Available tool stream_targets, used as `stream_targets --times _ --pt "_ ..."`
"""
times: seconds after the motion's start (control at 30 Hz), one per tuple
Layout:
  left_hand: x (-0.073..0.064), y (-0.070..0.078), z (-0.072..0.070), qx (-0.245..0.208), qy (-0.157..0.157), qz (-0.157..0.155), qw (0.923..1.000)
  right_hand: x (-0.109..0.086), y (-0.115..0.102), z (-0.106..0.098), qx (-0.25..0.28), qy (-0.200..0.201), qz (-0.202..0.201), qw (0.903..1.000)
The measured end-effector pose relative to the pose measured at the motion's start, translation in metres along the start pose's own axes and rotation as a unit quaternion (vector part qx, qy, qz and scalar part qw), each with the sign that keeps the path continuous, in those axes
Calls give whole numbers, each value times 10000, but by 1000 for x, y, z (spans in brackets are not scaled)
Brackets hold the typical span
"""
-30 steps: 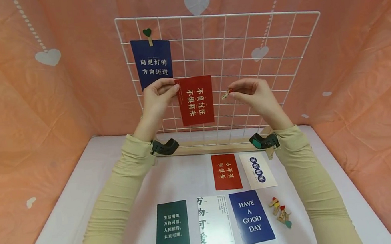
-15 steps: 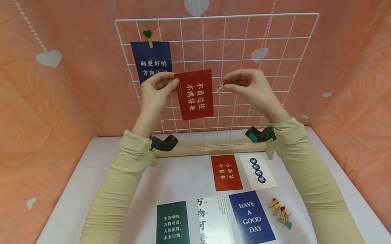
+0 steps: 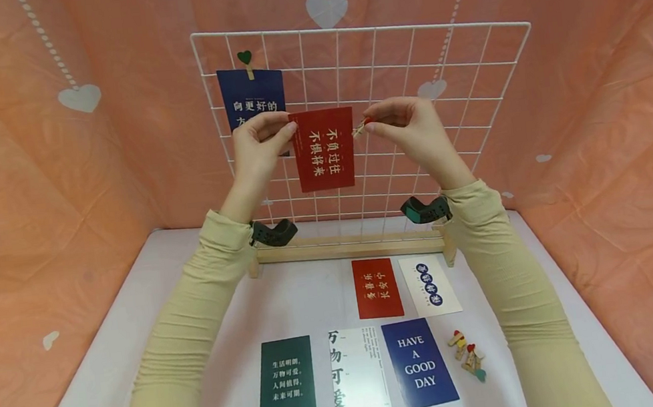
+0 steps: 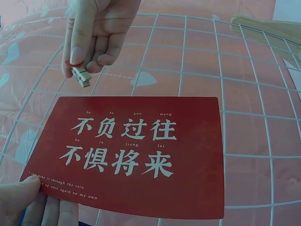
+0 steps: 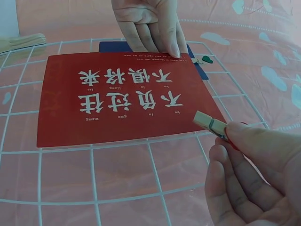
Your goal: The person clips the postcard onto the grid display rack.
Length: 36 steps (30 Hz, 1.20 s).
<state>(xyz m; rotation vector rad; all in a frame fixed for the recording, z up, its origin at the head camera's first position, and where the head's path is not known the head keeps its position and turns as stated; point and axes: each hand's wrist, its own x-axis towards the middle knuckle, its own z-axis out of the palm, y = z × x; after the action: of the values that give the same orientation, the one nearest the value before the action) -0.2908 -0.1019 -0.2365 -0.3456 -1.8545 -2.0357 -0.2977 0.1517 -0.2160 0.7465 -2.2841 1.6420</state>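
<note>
My left hand point(image 3: 260, 154) pinches a red card point(image 3: 324, 150) by its upper left edge, thumb in front. White characters run down the card, which is turned sideways before the white wire grid point(image 3: 395, 61). A small wooden clothespin point(image 3: 359, 127) with a red heart is pinched between the thumb and fingers of my right hand point(image 3: 411, 130), its tip right at the card's right edge in the head view. The right wrist view shows the clothespin point(image 5: 209, 123) pointing toward the card point(image 5: 117, 99). Behind my left hand, a blue card point(image 3: 253, 94) hangs from the grid by a green-heart clothespin point(image 3: 247, 65).
On the white table point(image 3: 213, 377) lie a green card point(image 3: 285, 386), a white card point(image 3: 360, 372), a blue card point(image 3: 420, 363), a smaller red card point(image 3: 377, 288) and another white card point(image 3: 430, 285). Several clothespins point(image 3: 467, 356) lie at right. A wooden base point(image 3: 344, 248) supports the grid.
Both hands have risen, lifting the red card and the clothespin. My right hand has also moved left, bringing the clothespin to the card's edge.
</note>
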Motion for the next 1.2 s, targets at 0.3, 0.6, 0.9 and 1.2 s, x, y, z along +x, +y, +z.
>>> stream_targets --times 0.3,0.6,0.9,1.2 --pt "6 4 -1 -179 -8 25 9998 9 -7 2 -39 102 -161 9998" --pt "13 11 -1 -244 136 0 9996 19 -13 2 -11 230 -270 9994" --pt "21 12 0 -25 192 119 9997 30 -20 5 104 379 -535 9978" --pt "25 14 1 17 236 301 9993 40 -27 4 15 453 -577 9973"
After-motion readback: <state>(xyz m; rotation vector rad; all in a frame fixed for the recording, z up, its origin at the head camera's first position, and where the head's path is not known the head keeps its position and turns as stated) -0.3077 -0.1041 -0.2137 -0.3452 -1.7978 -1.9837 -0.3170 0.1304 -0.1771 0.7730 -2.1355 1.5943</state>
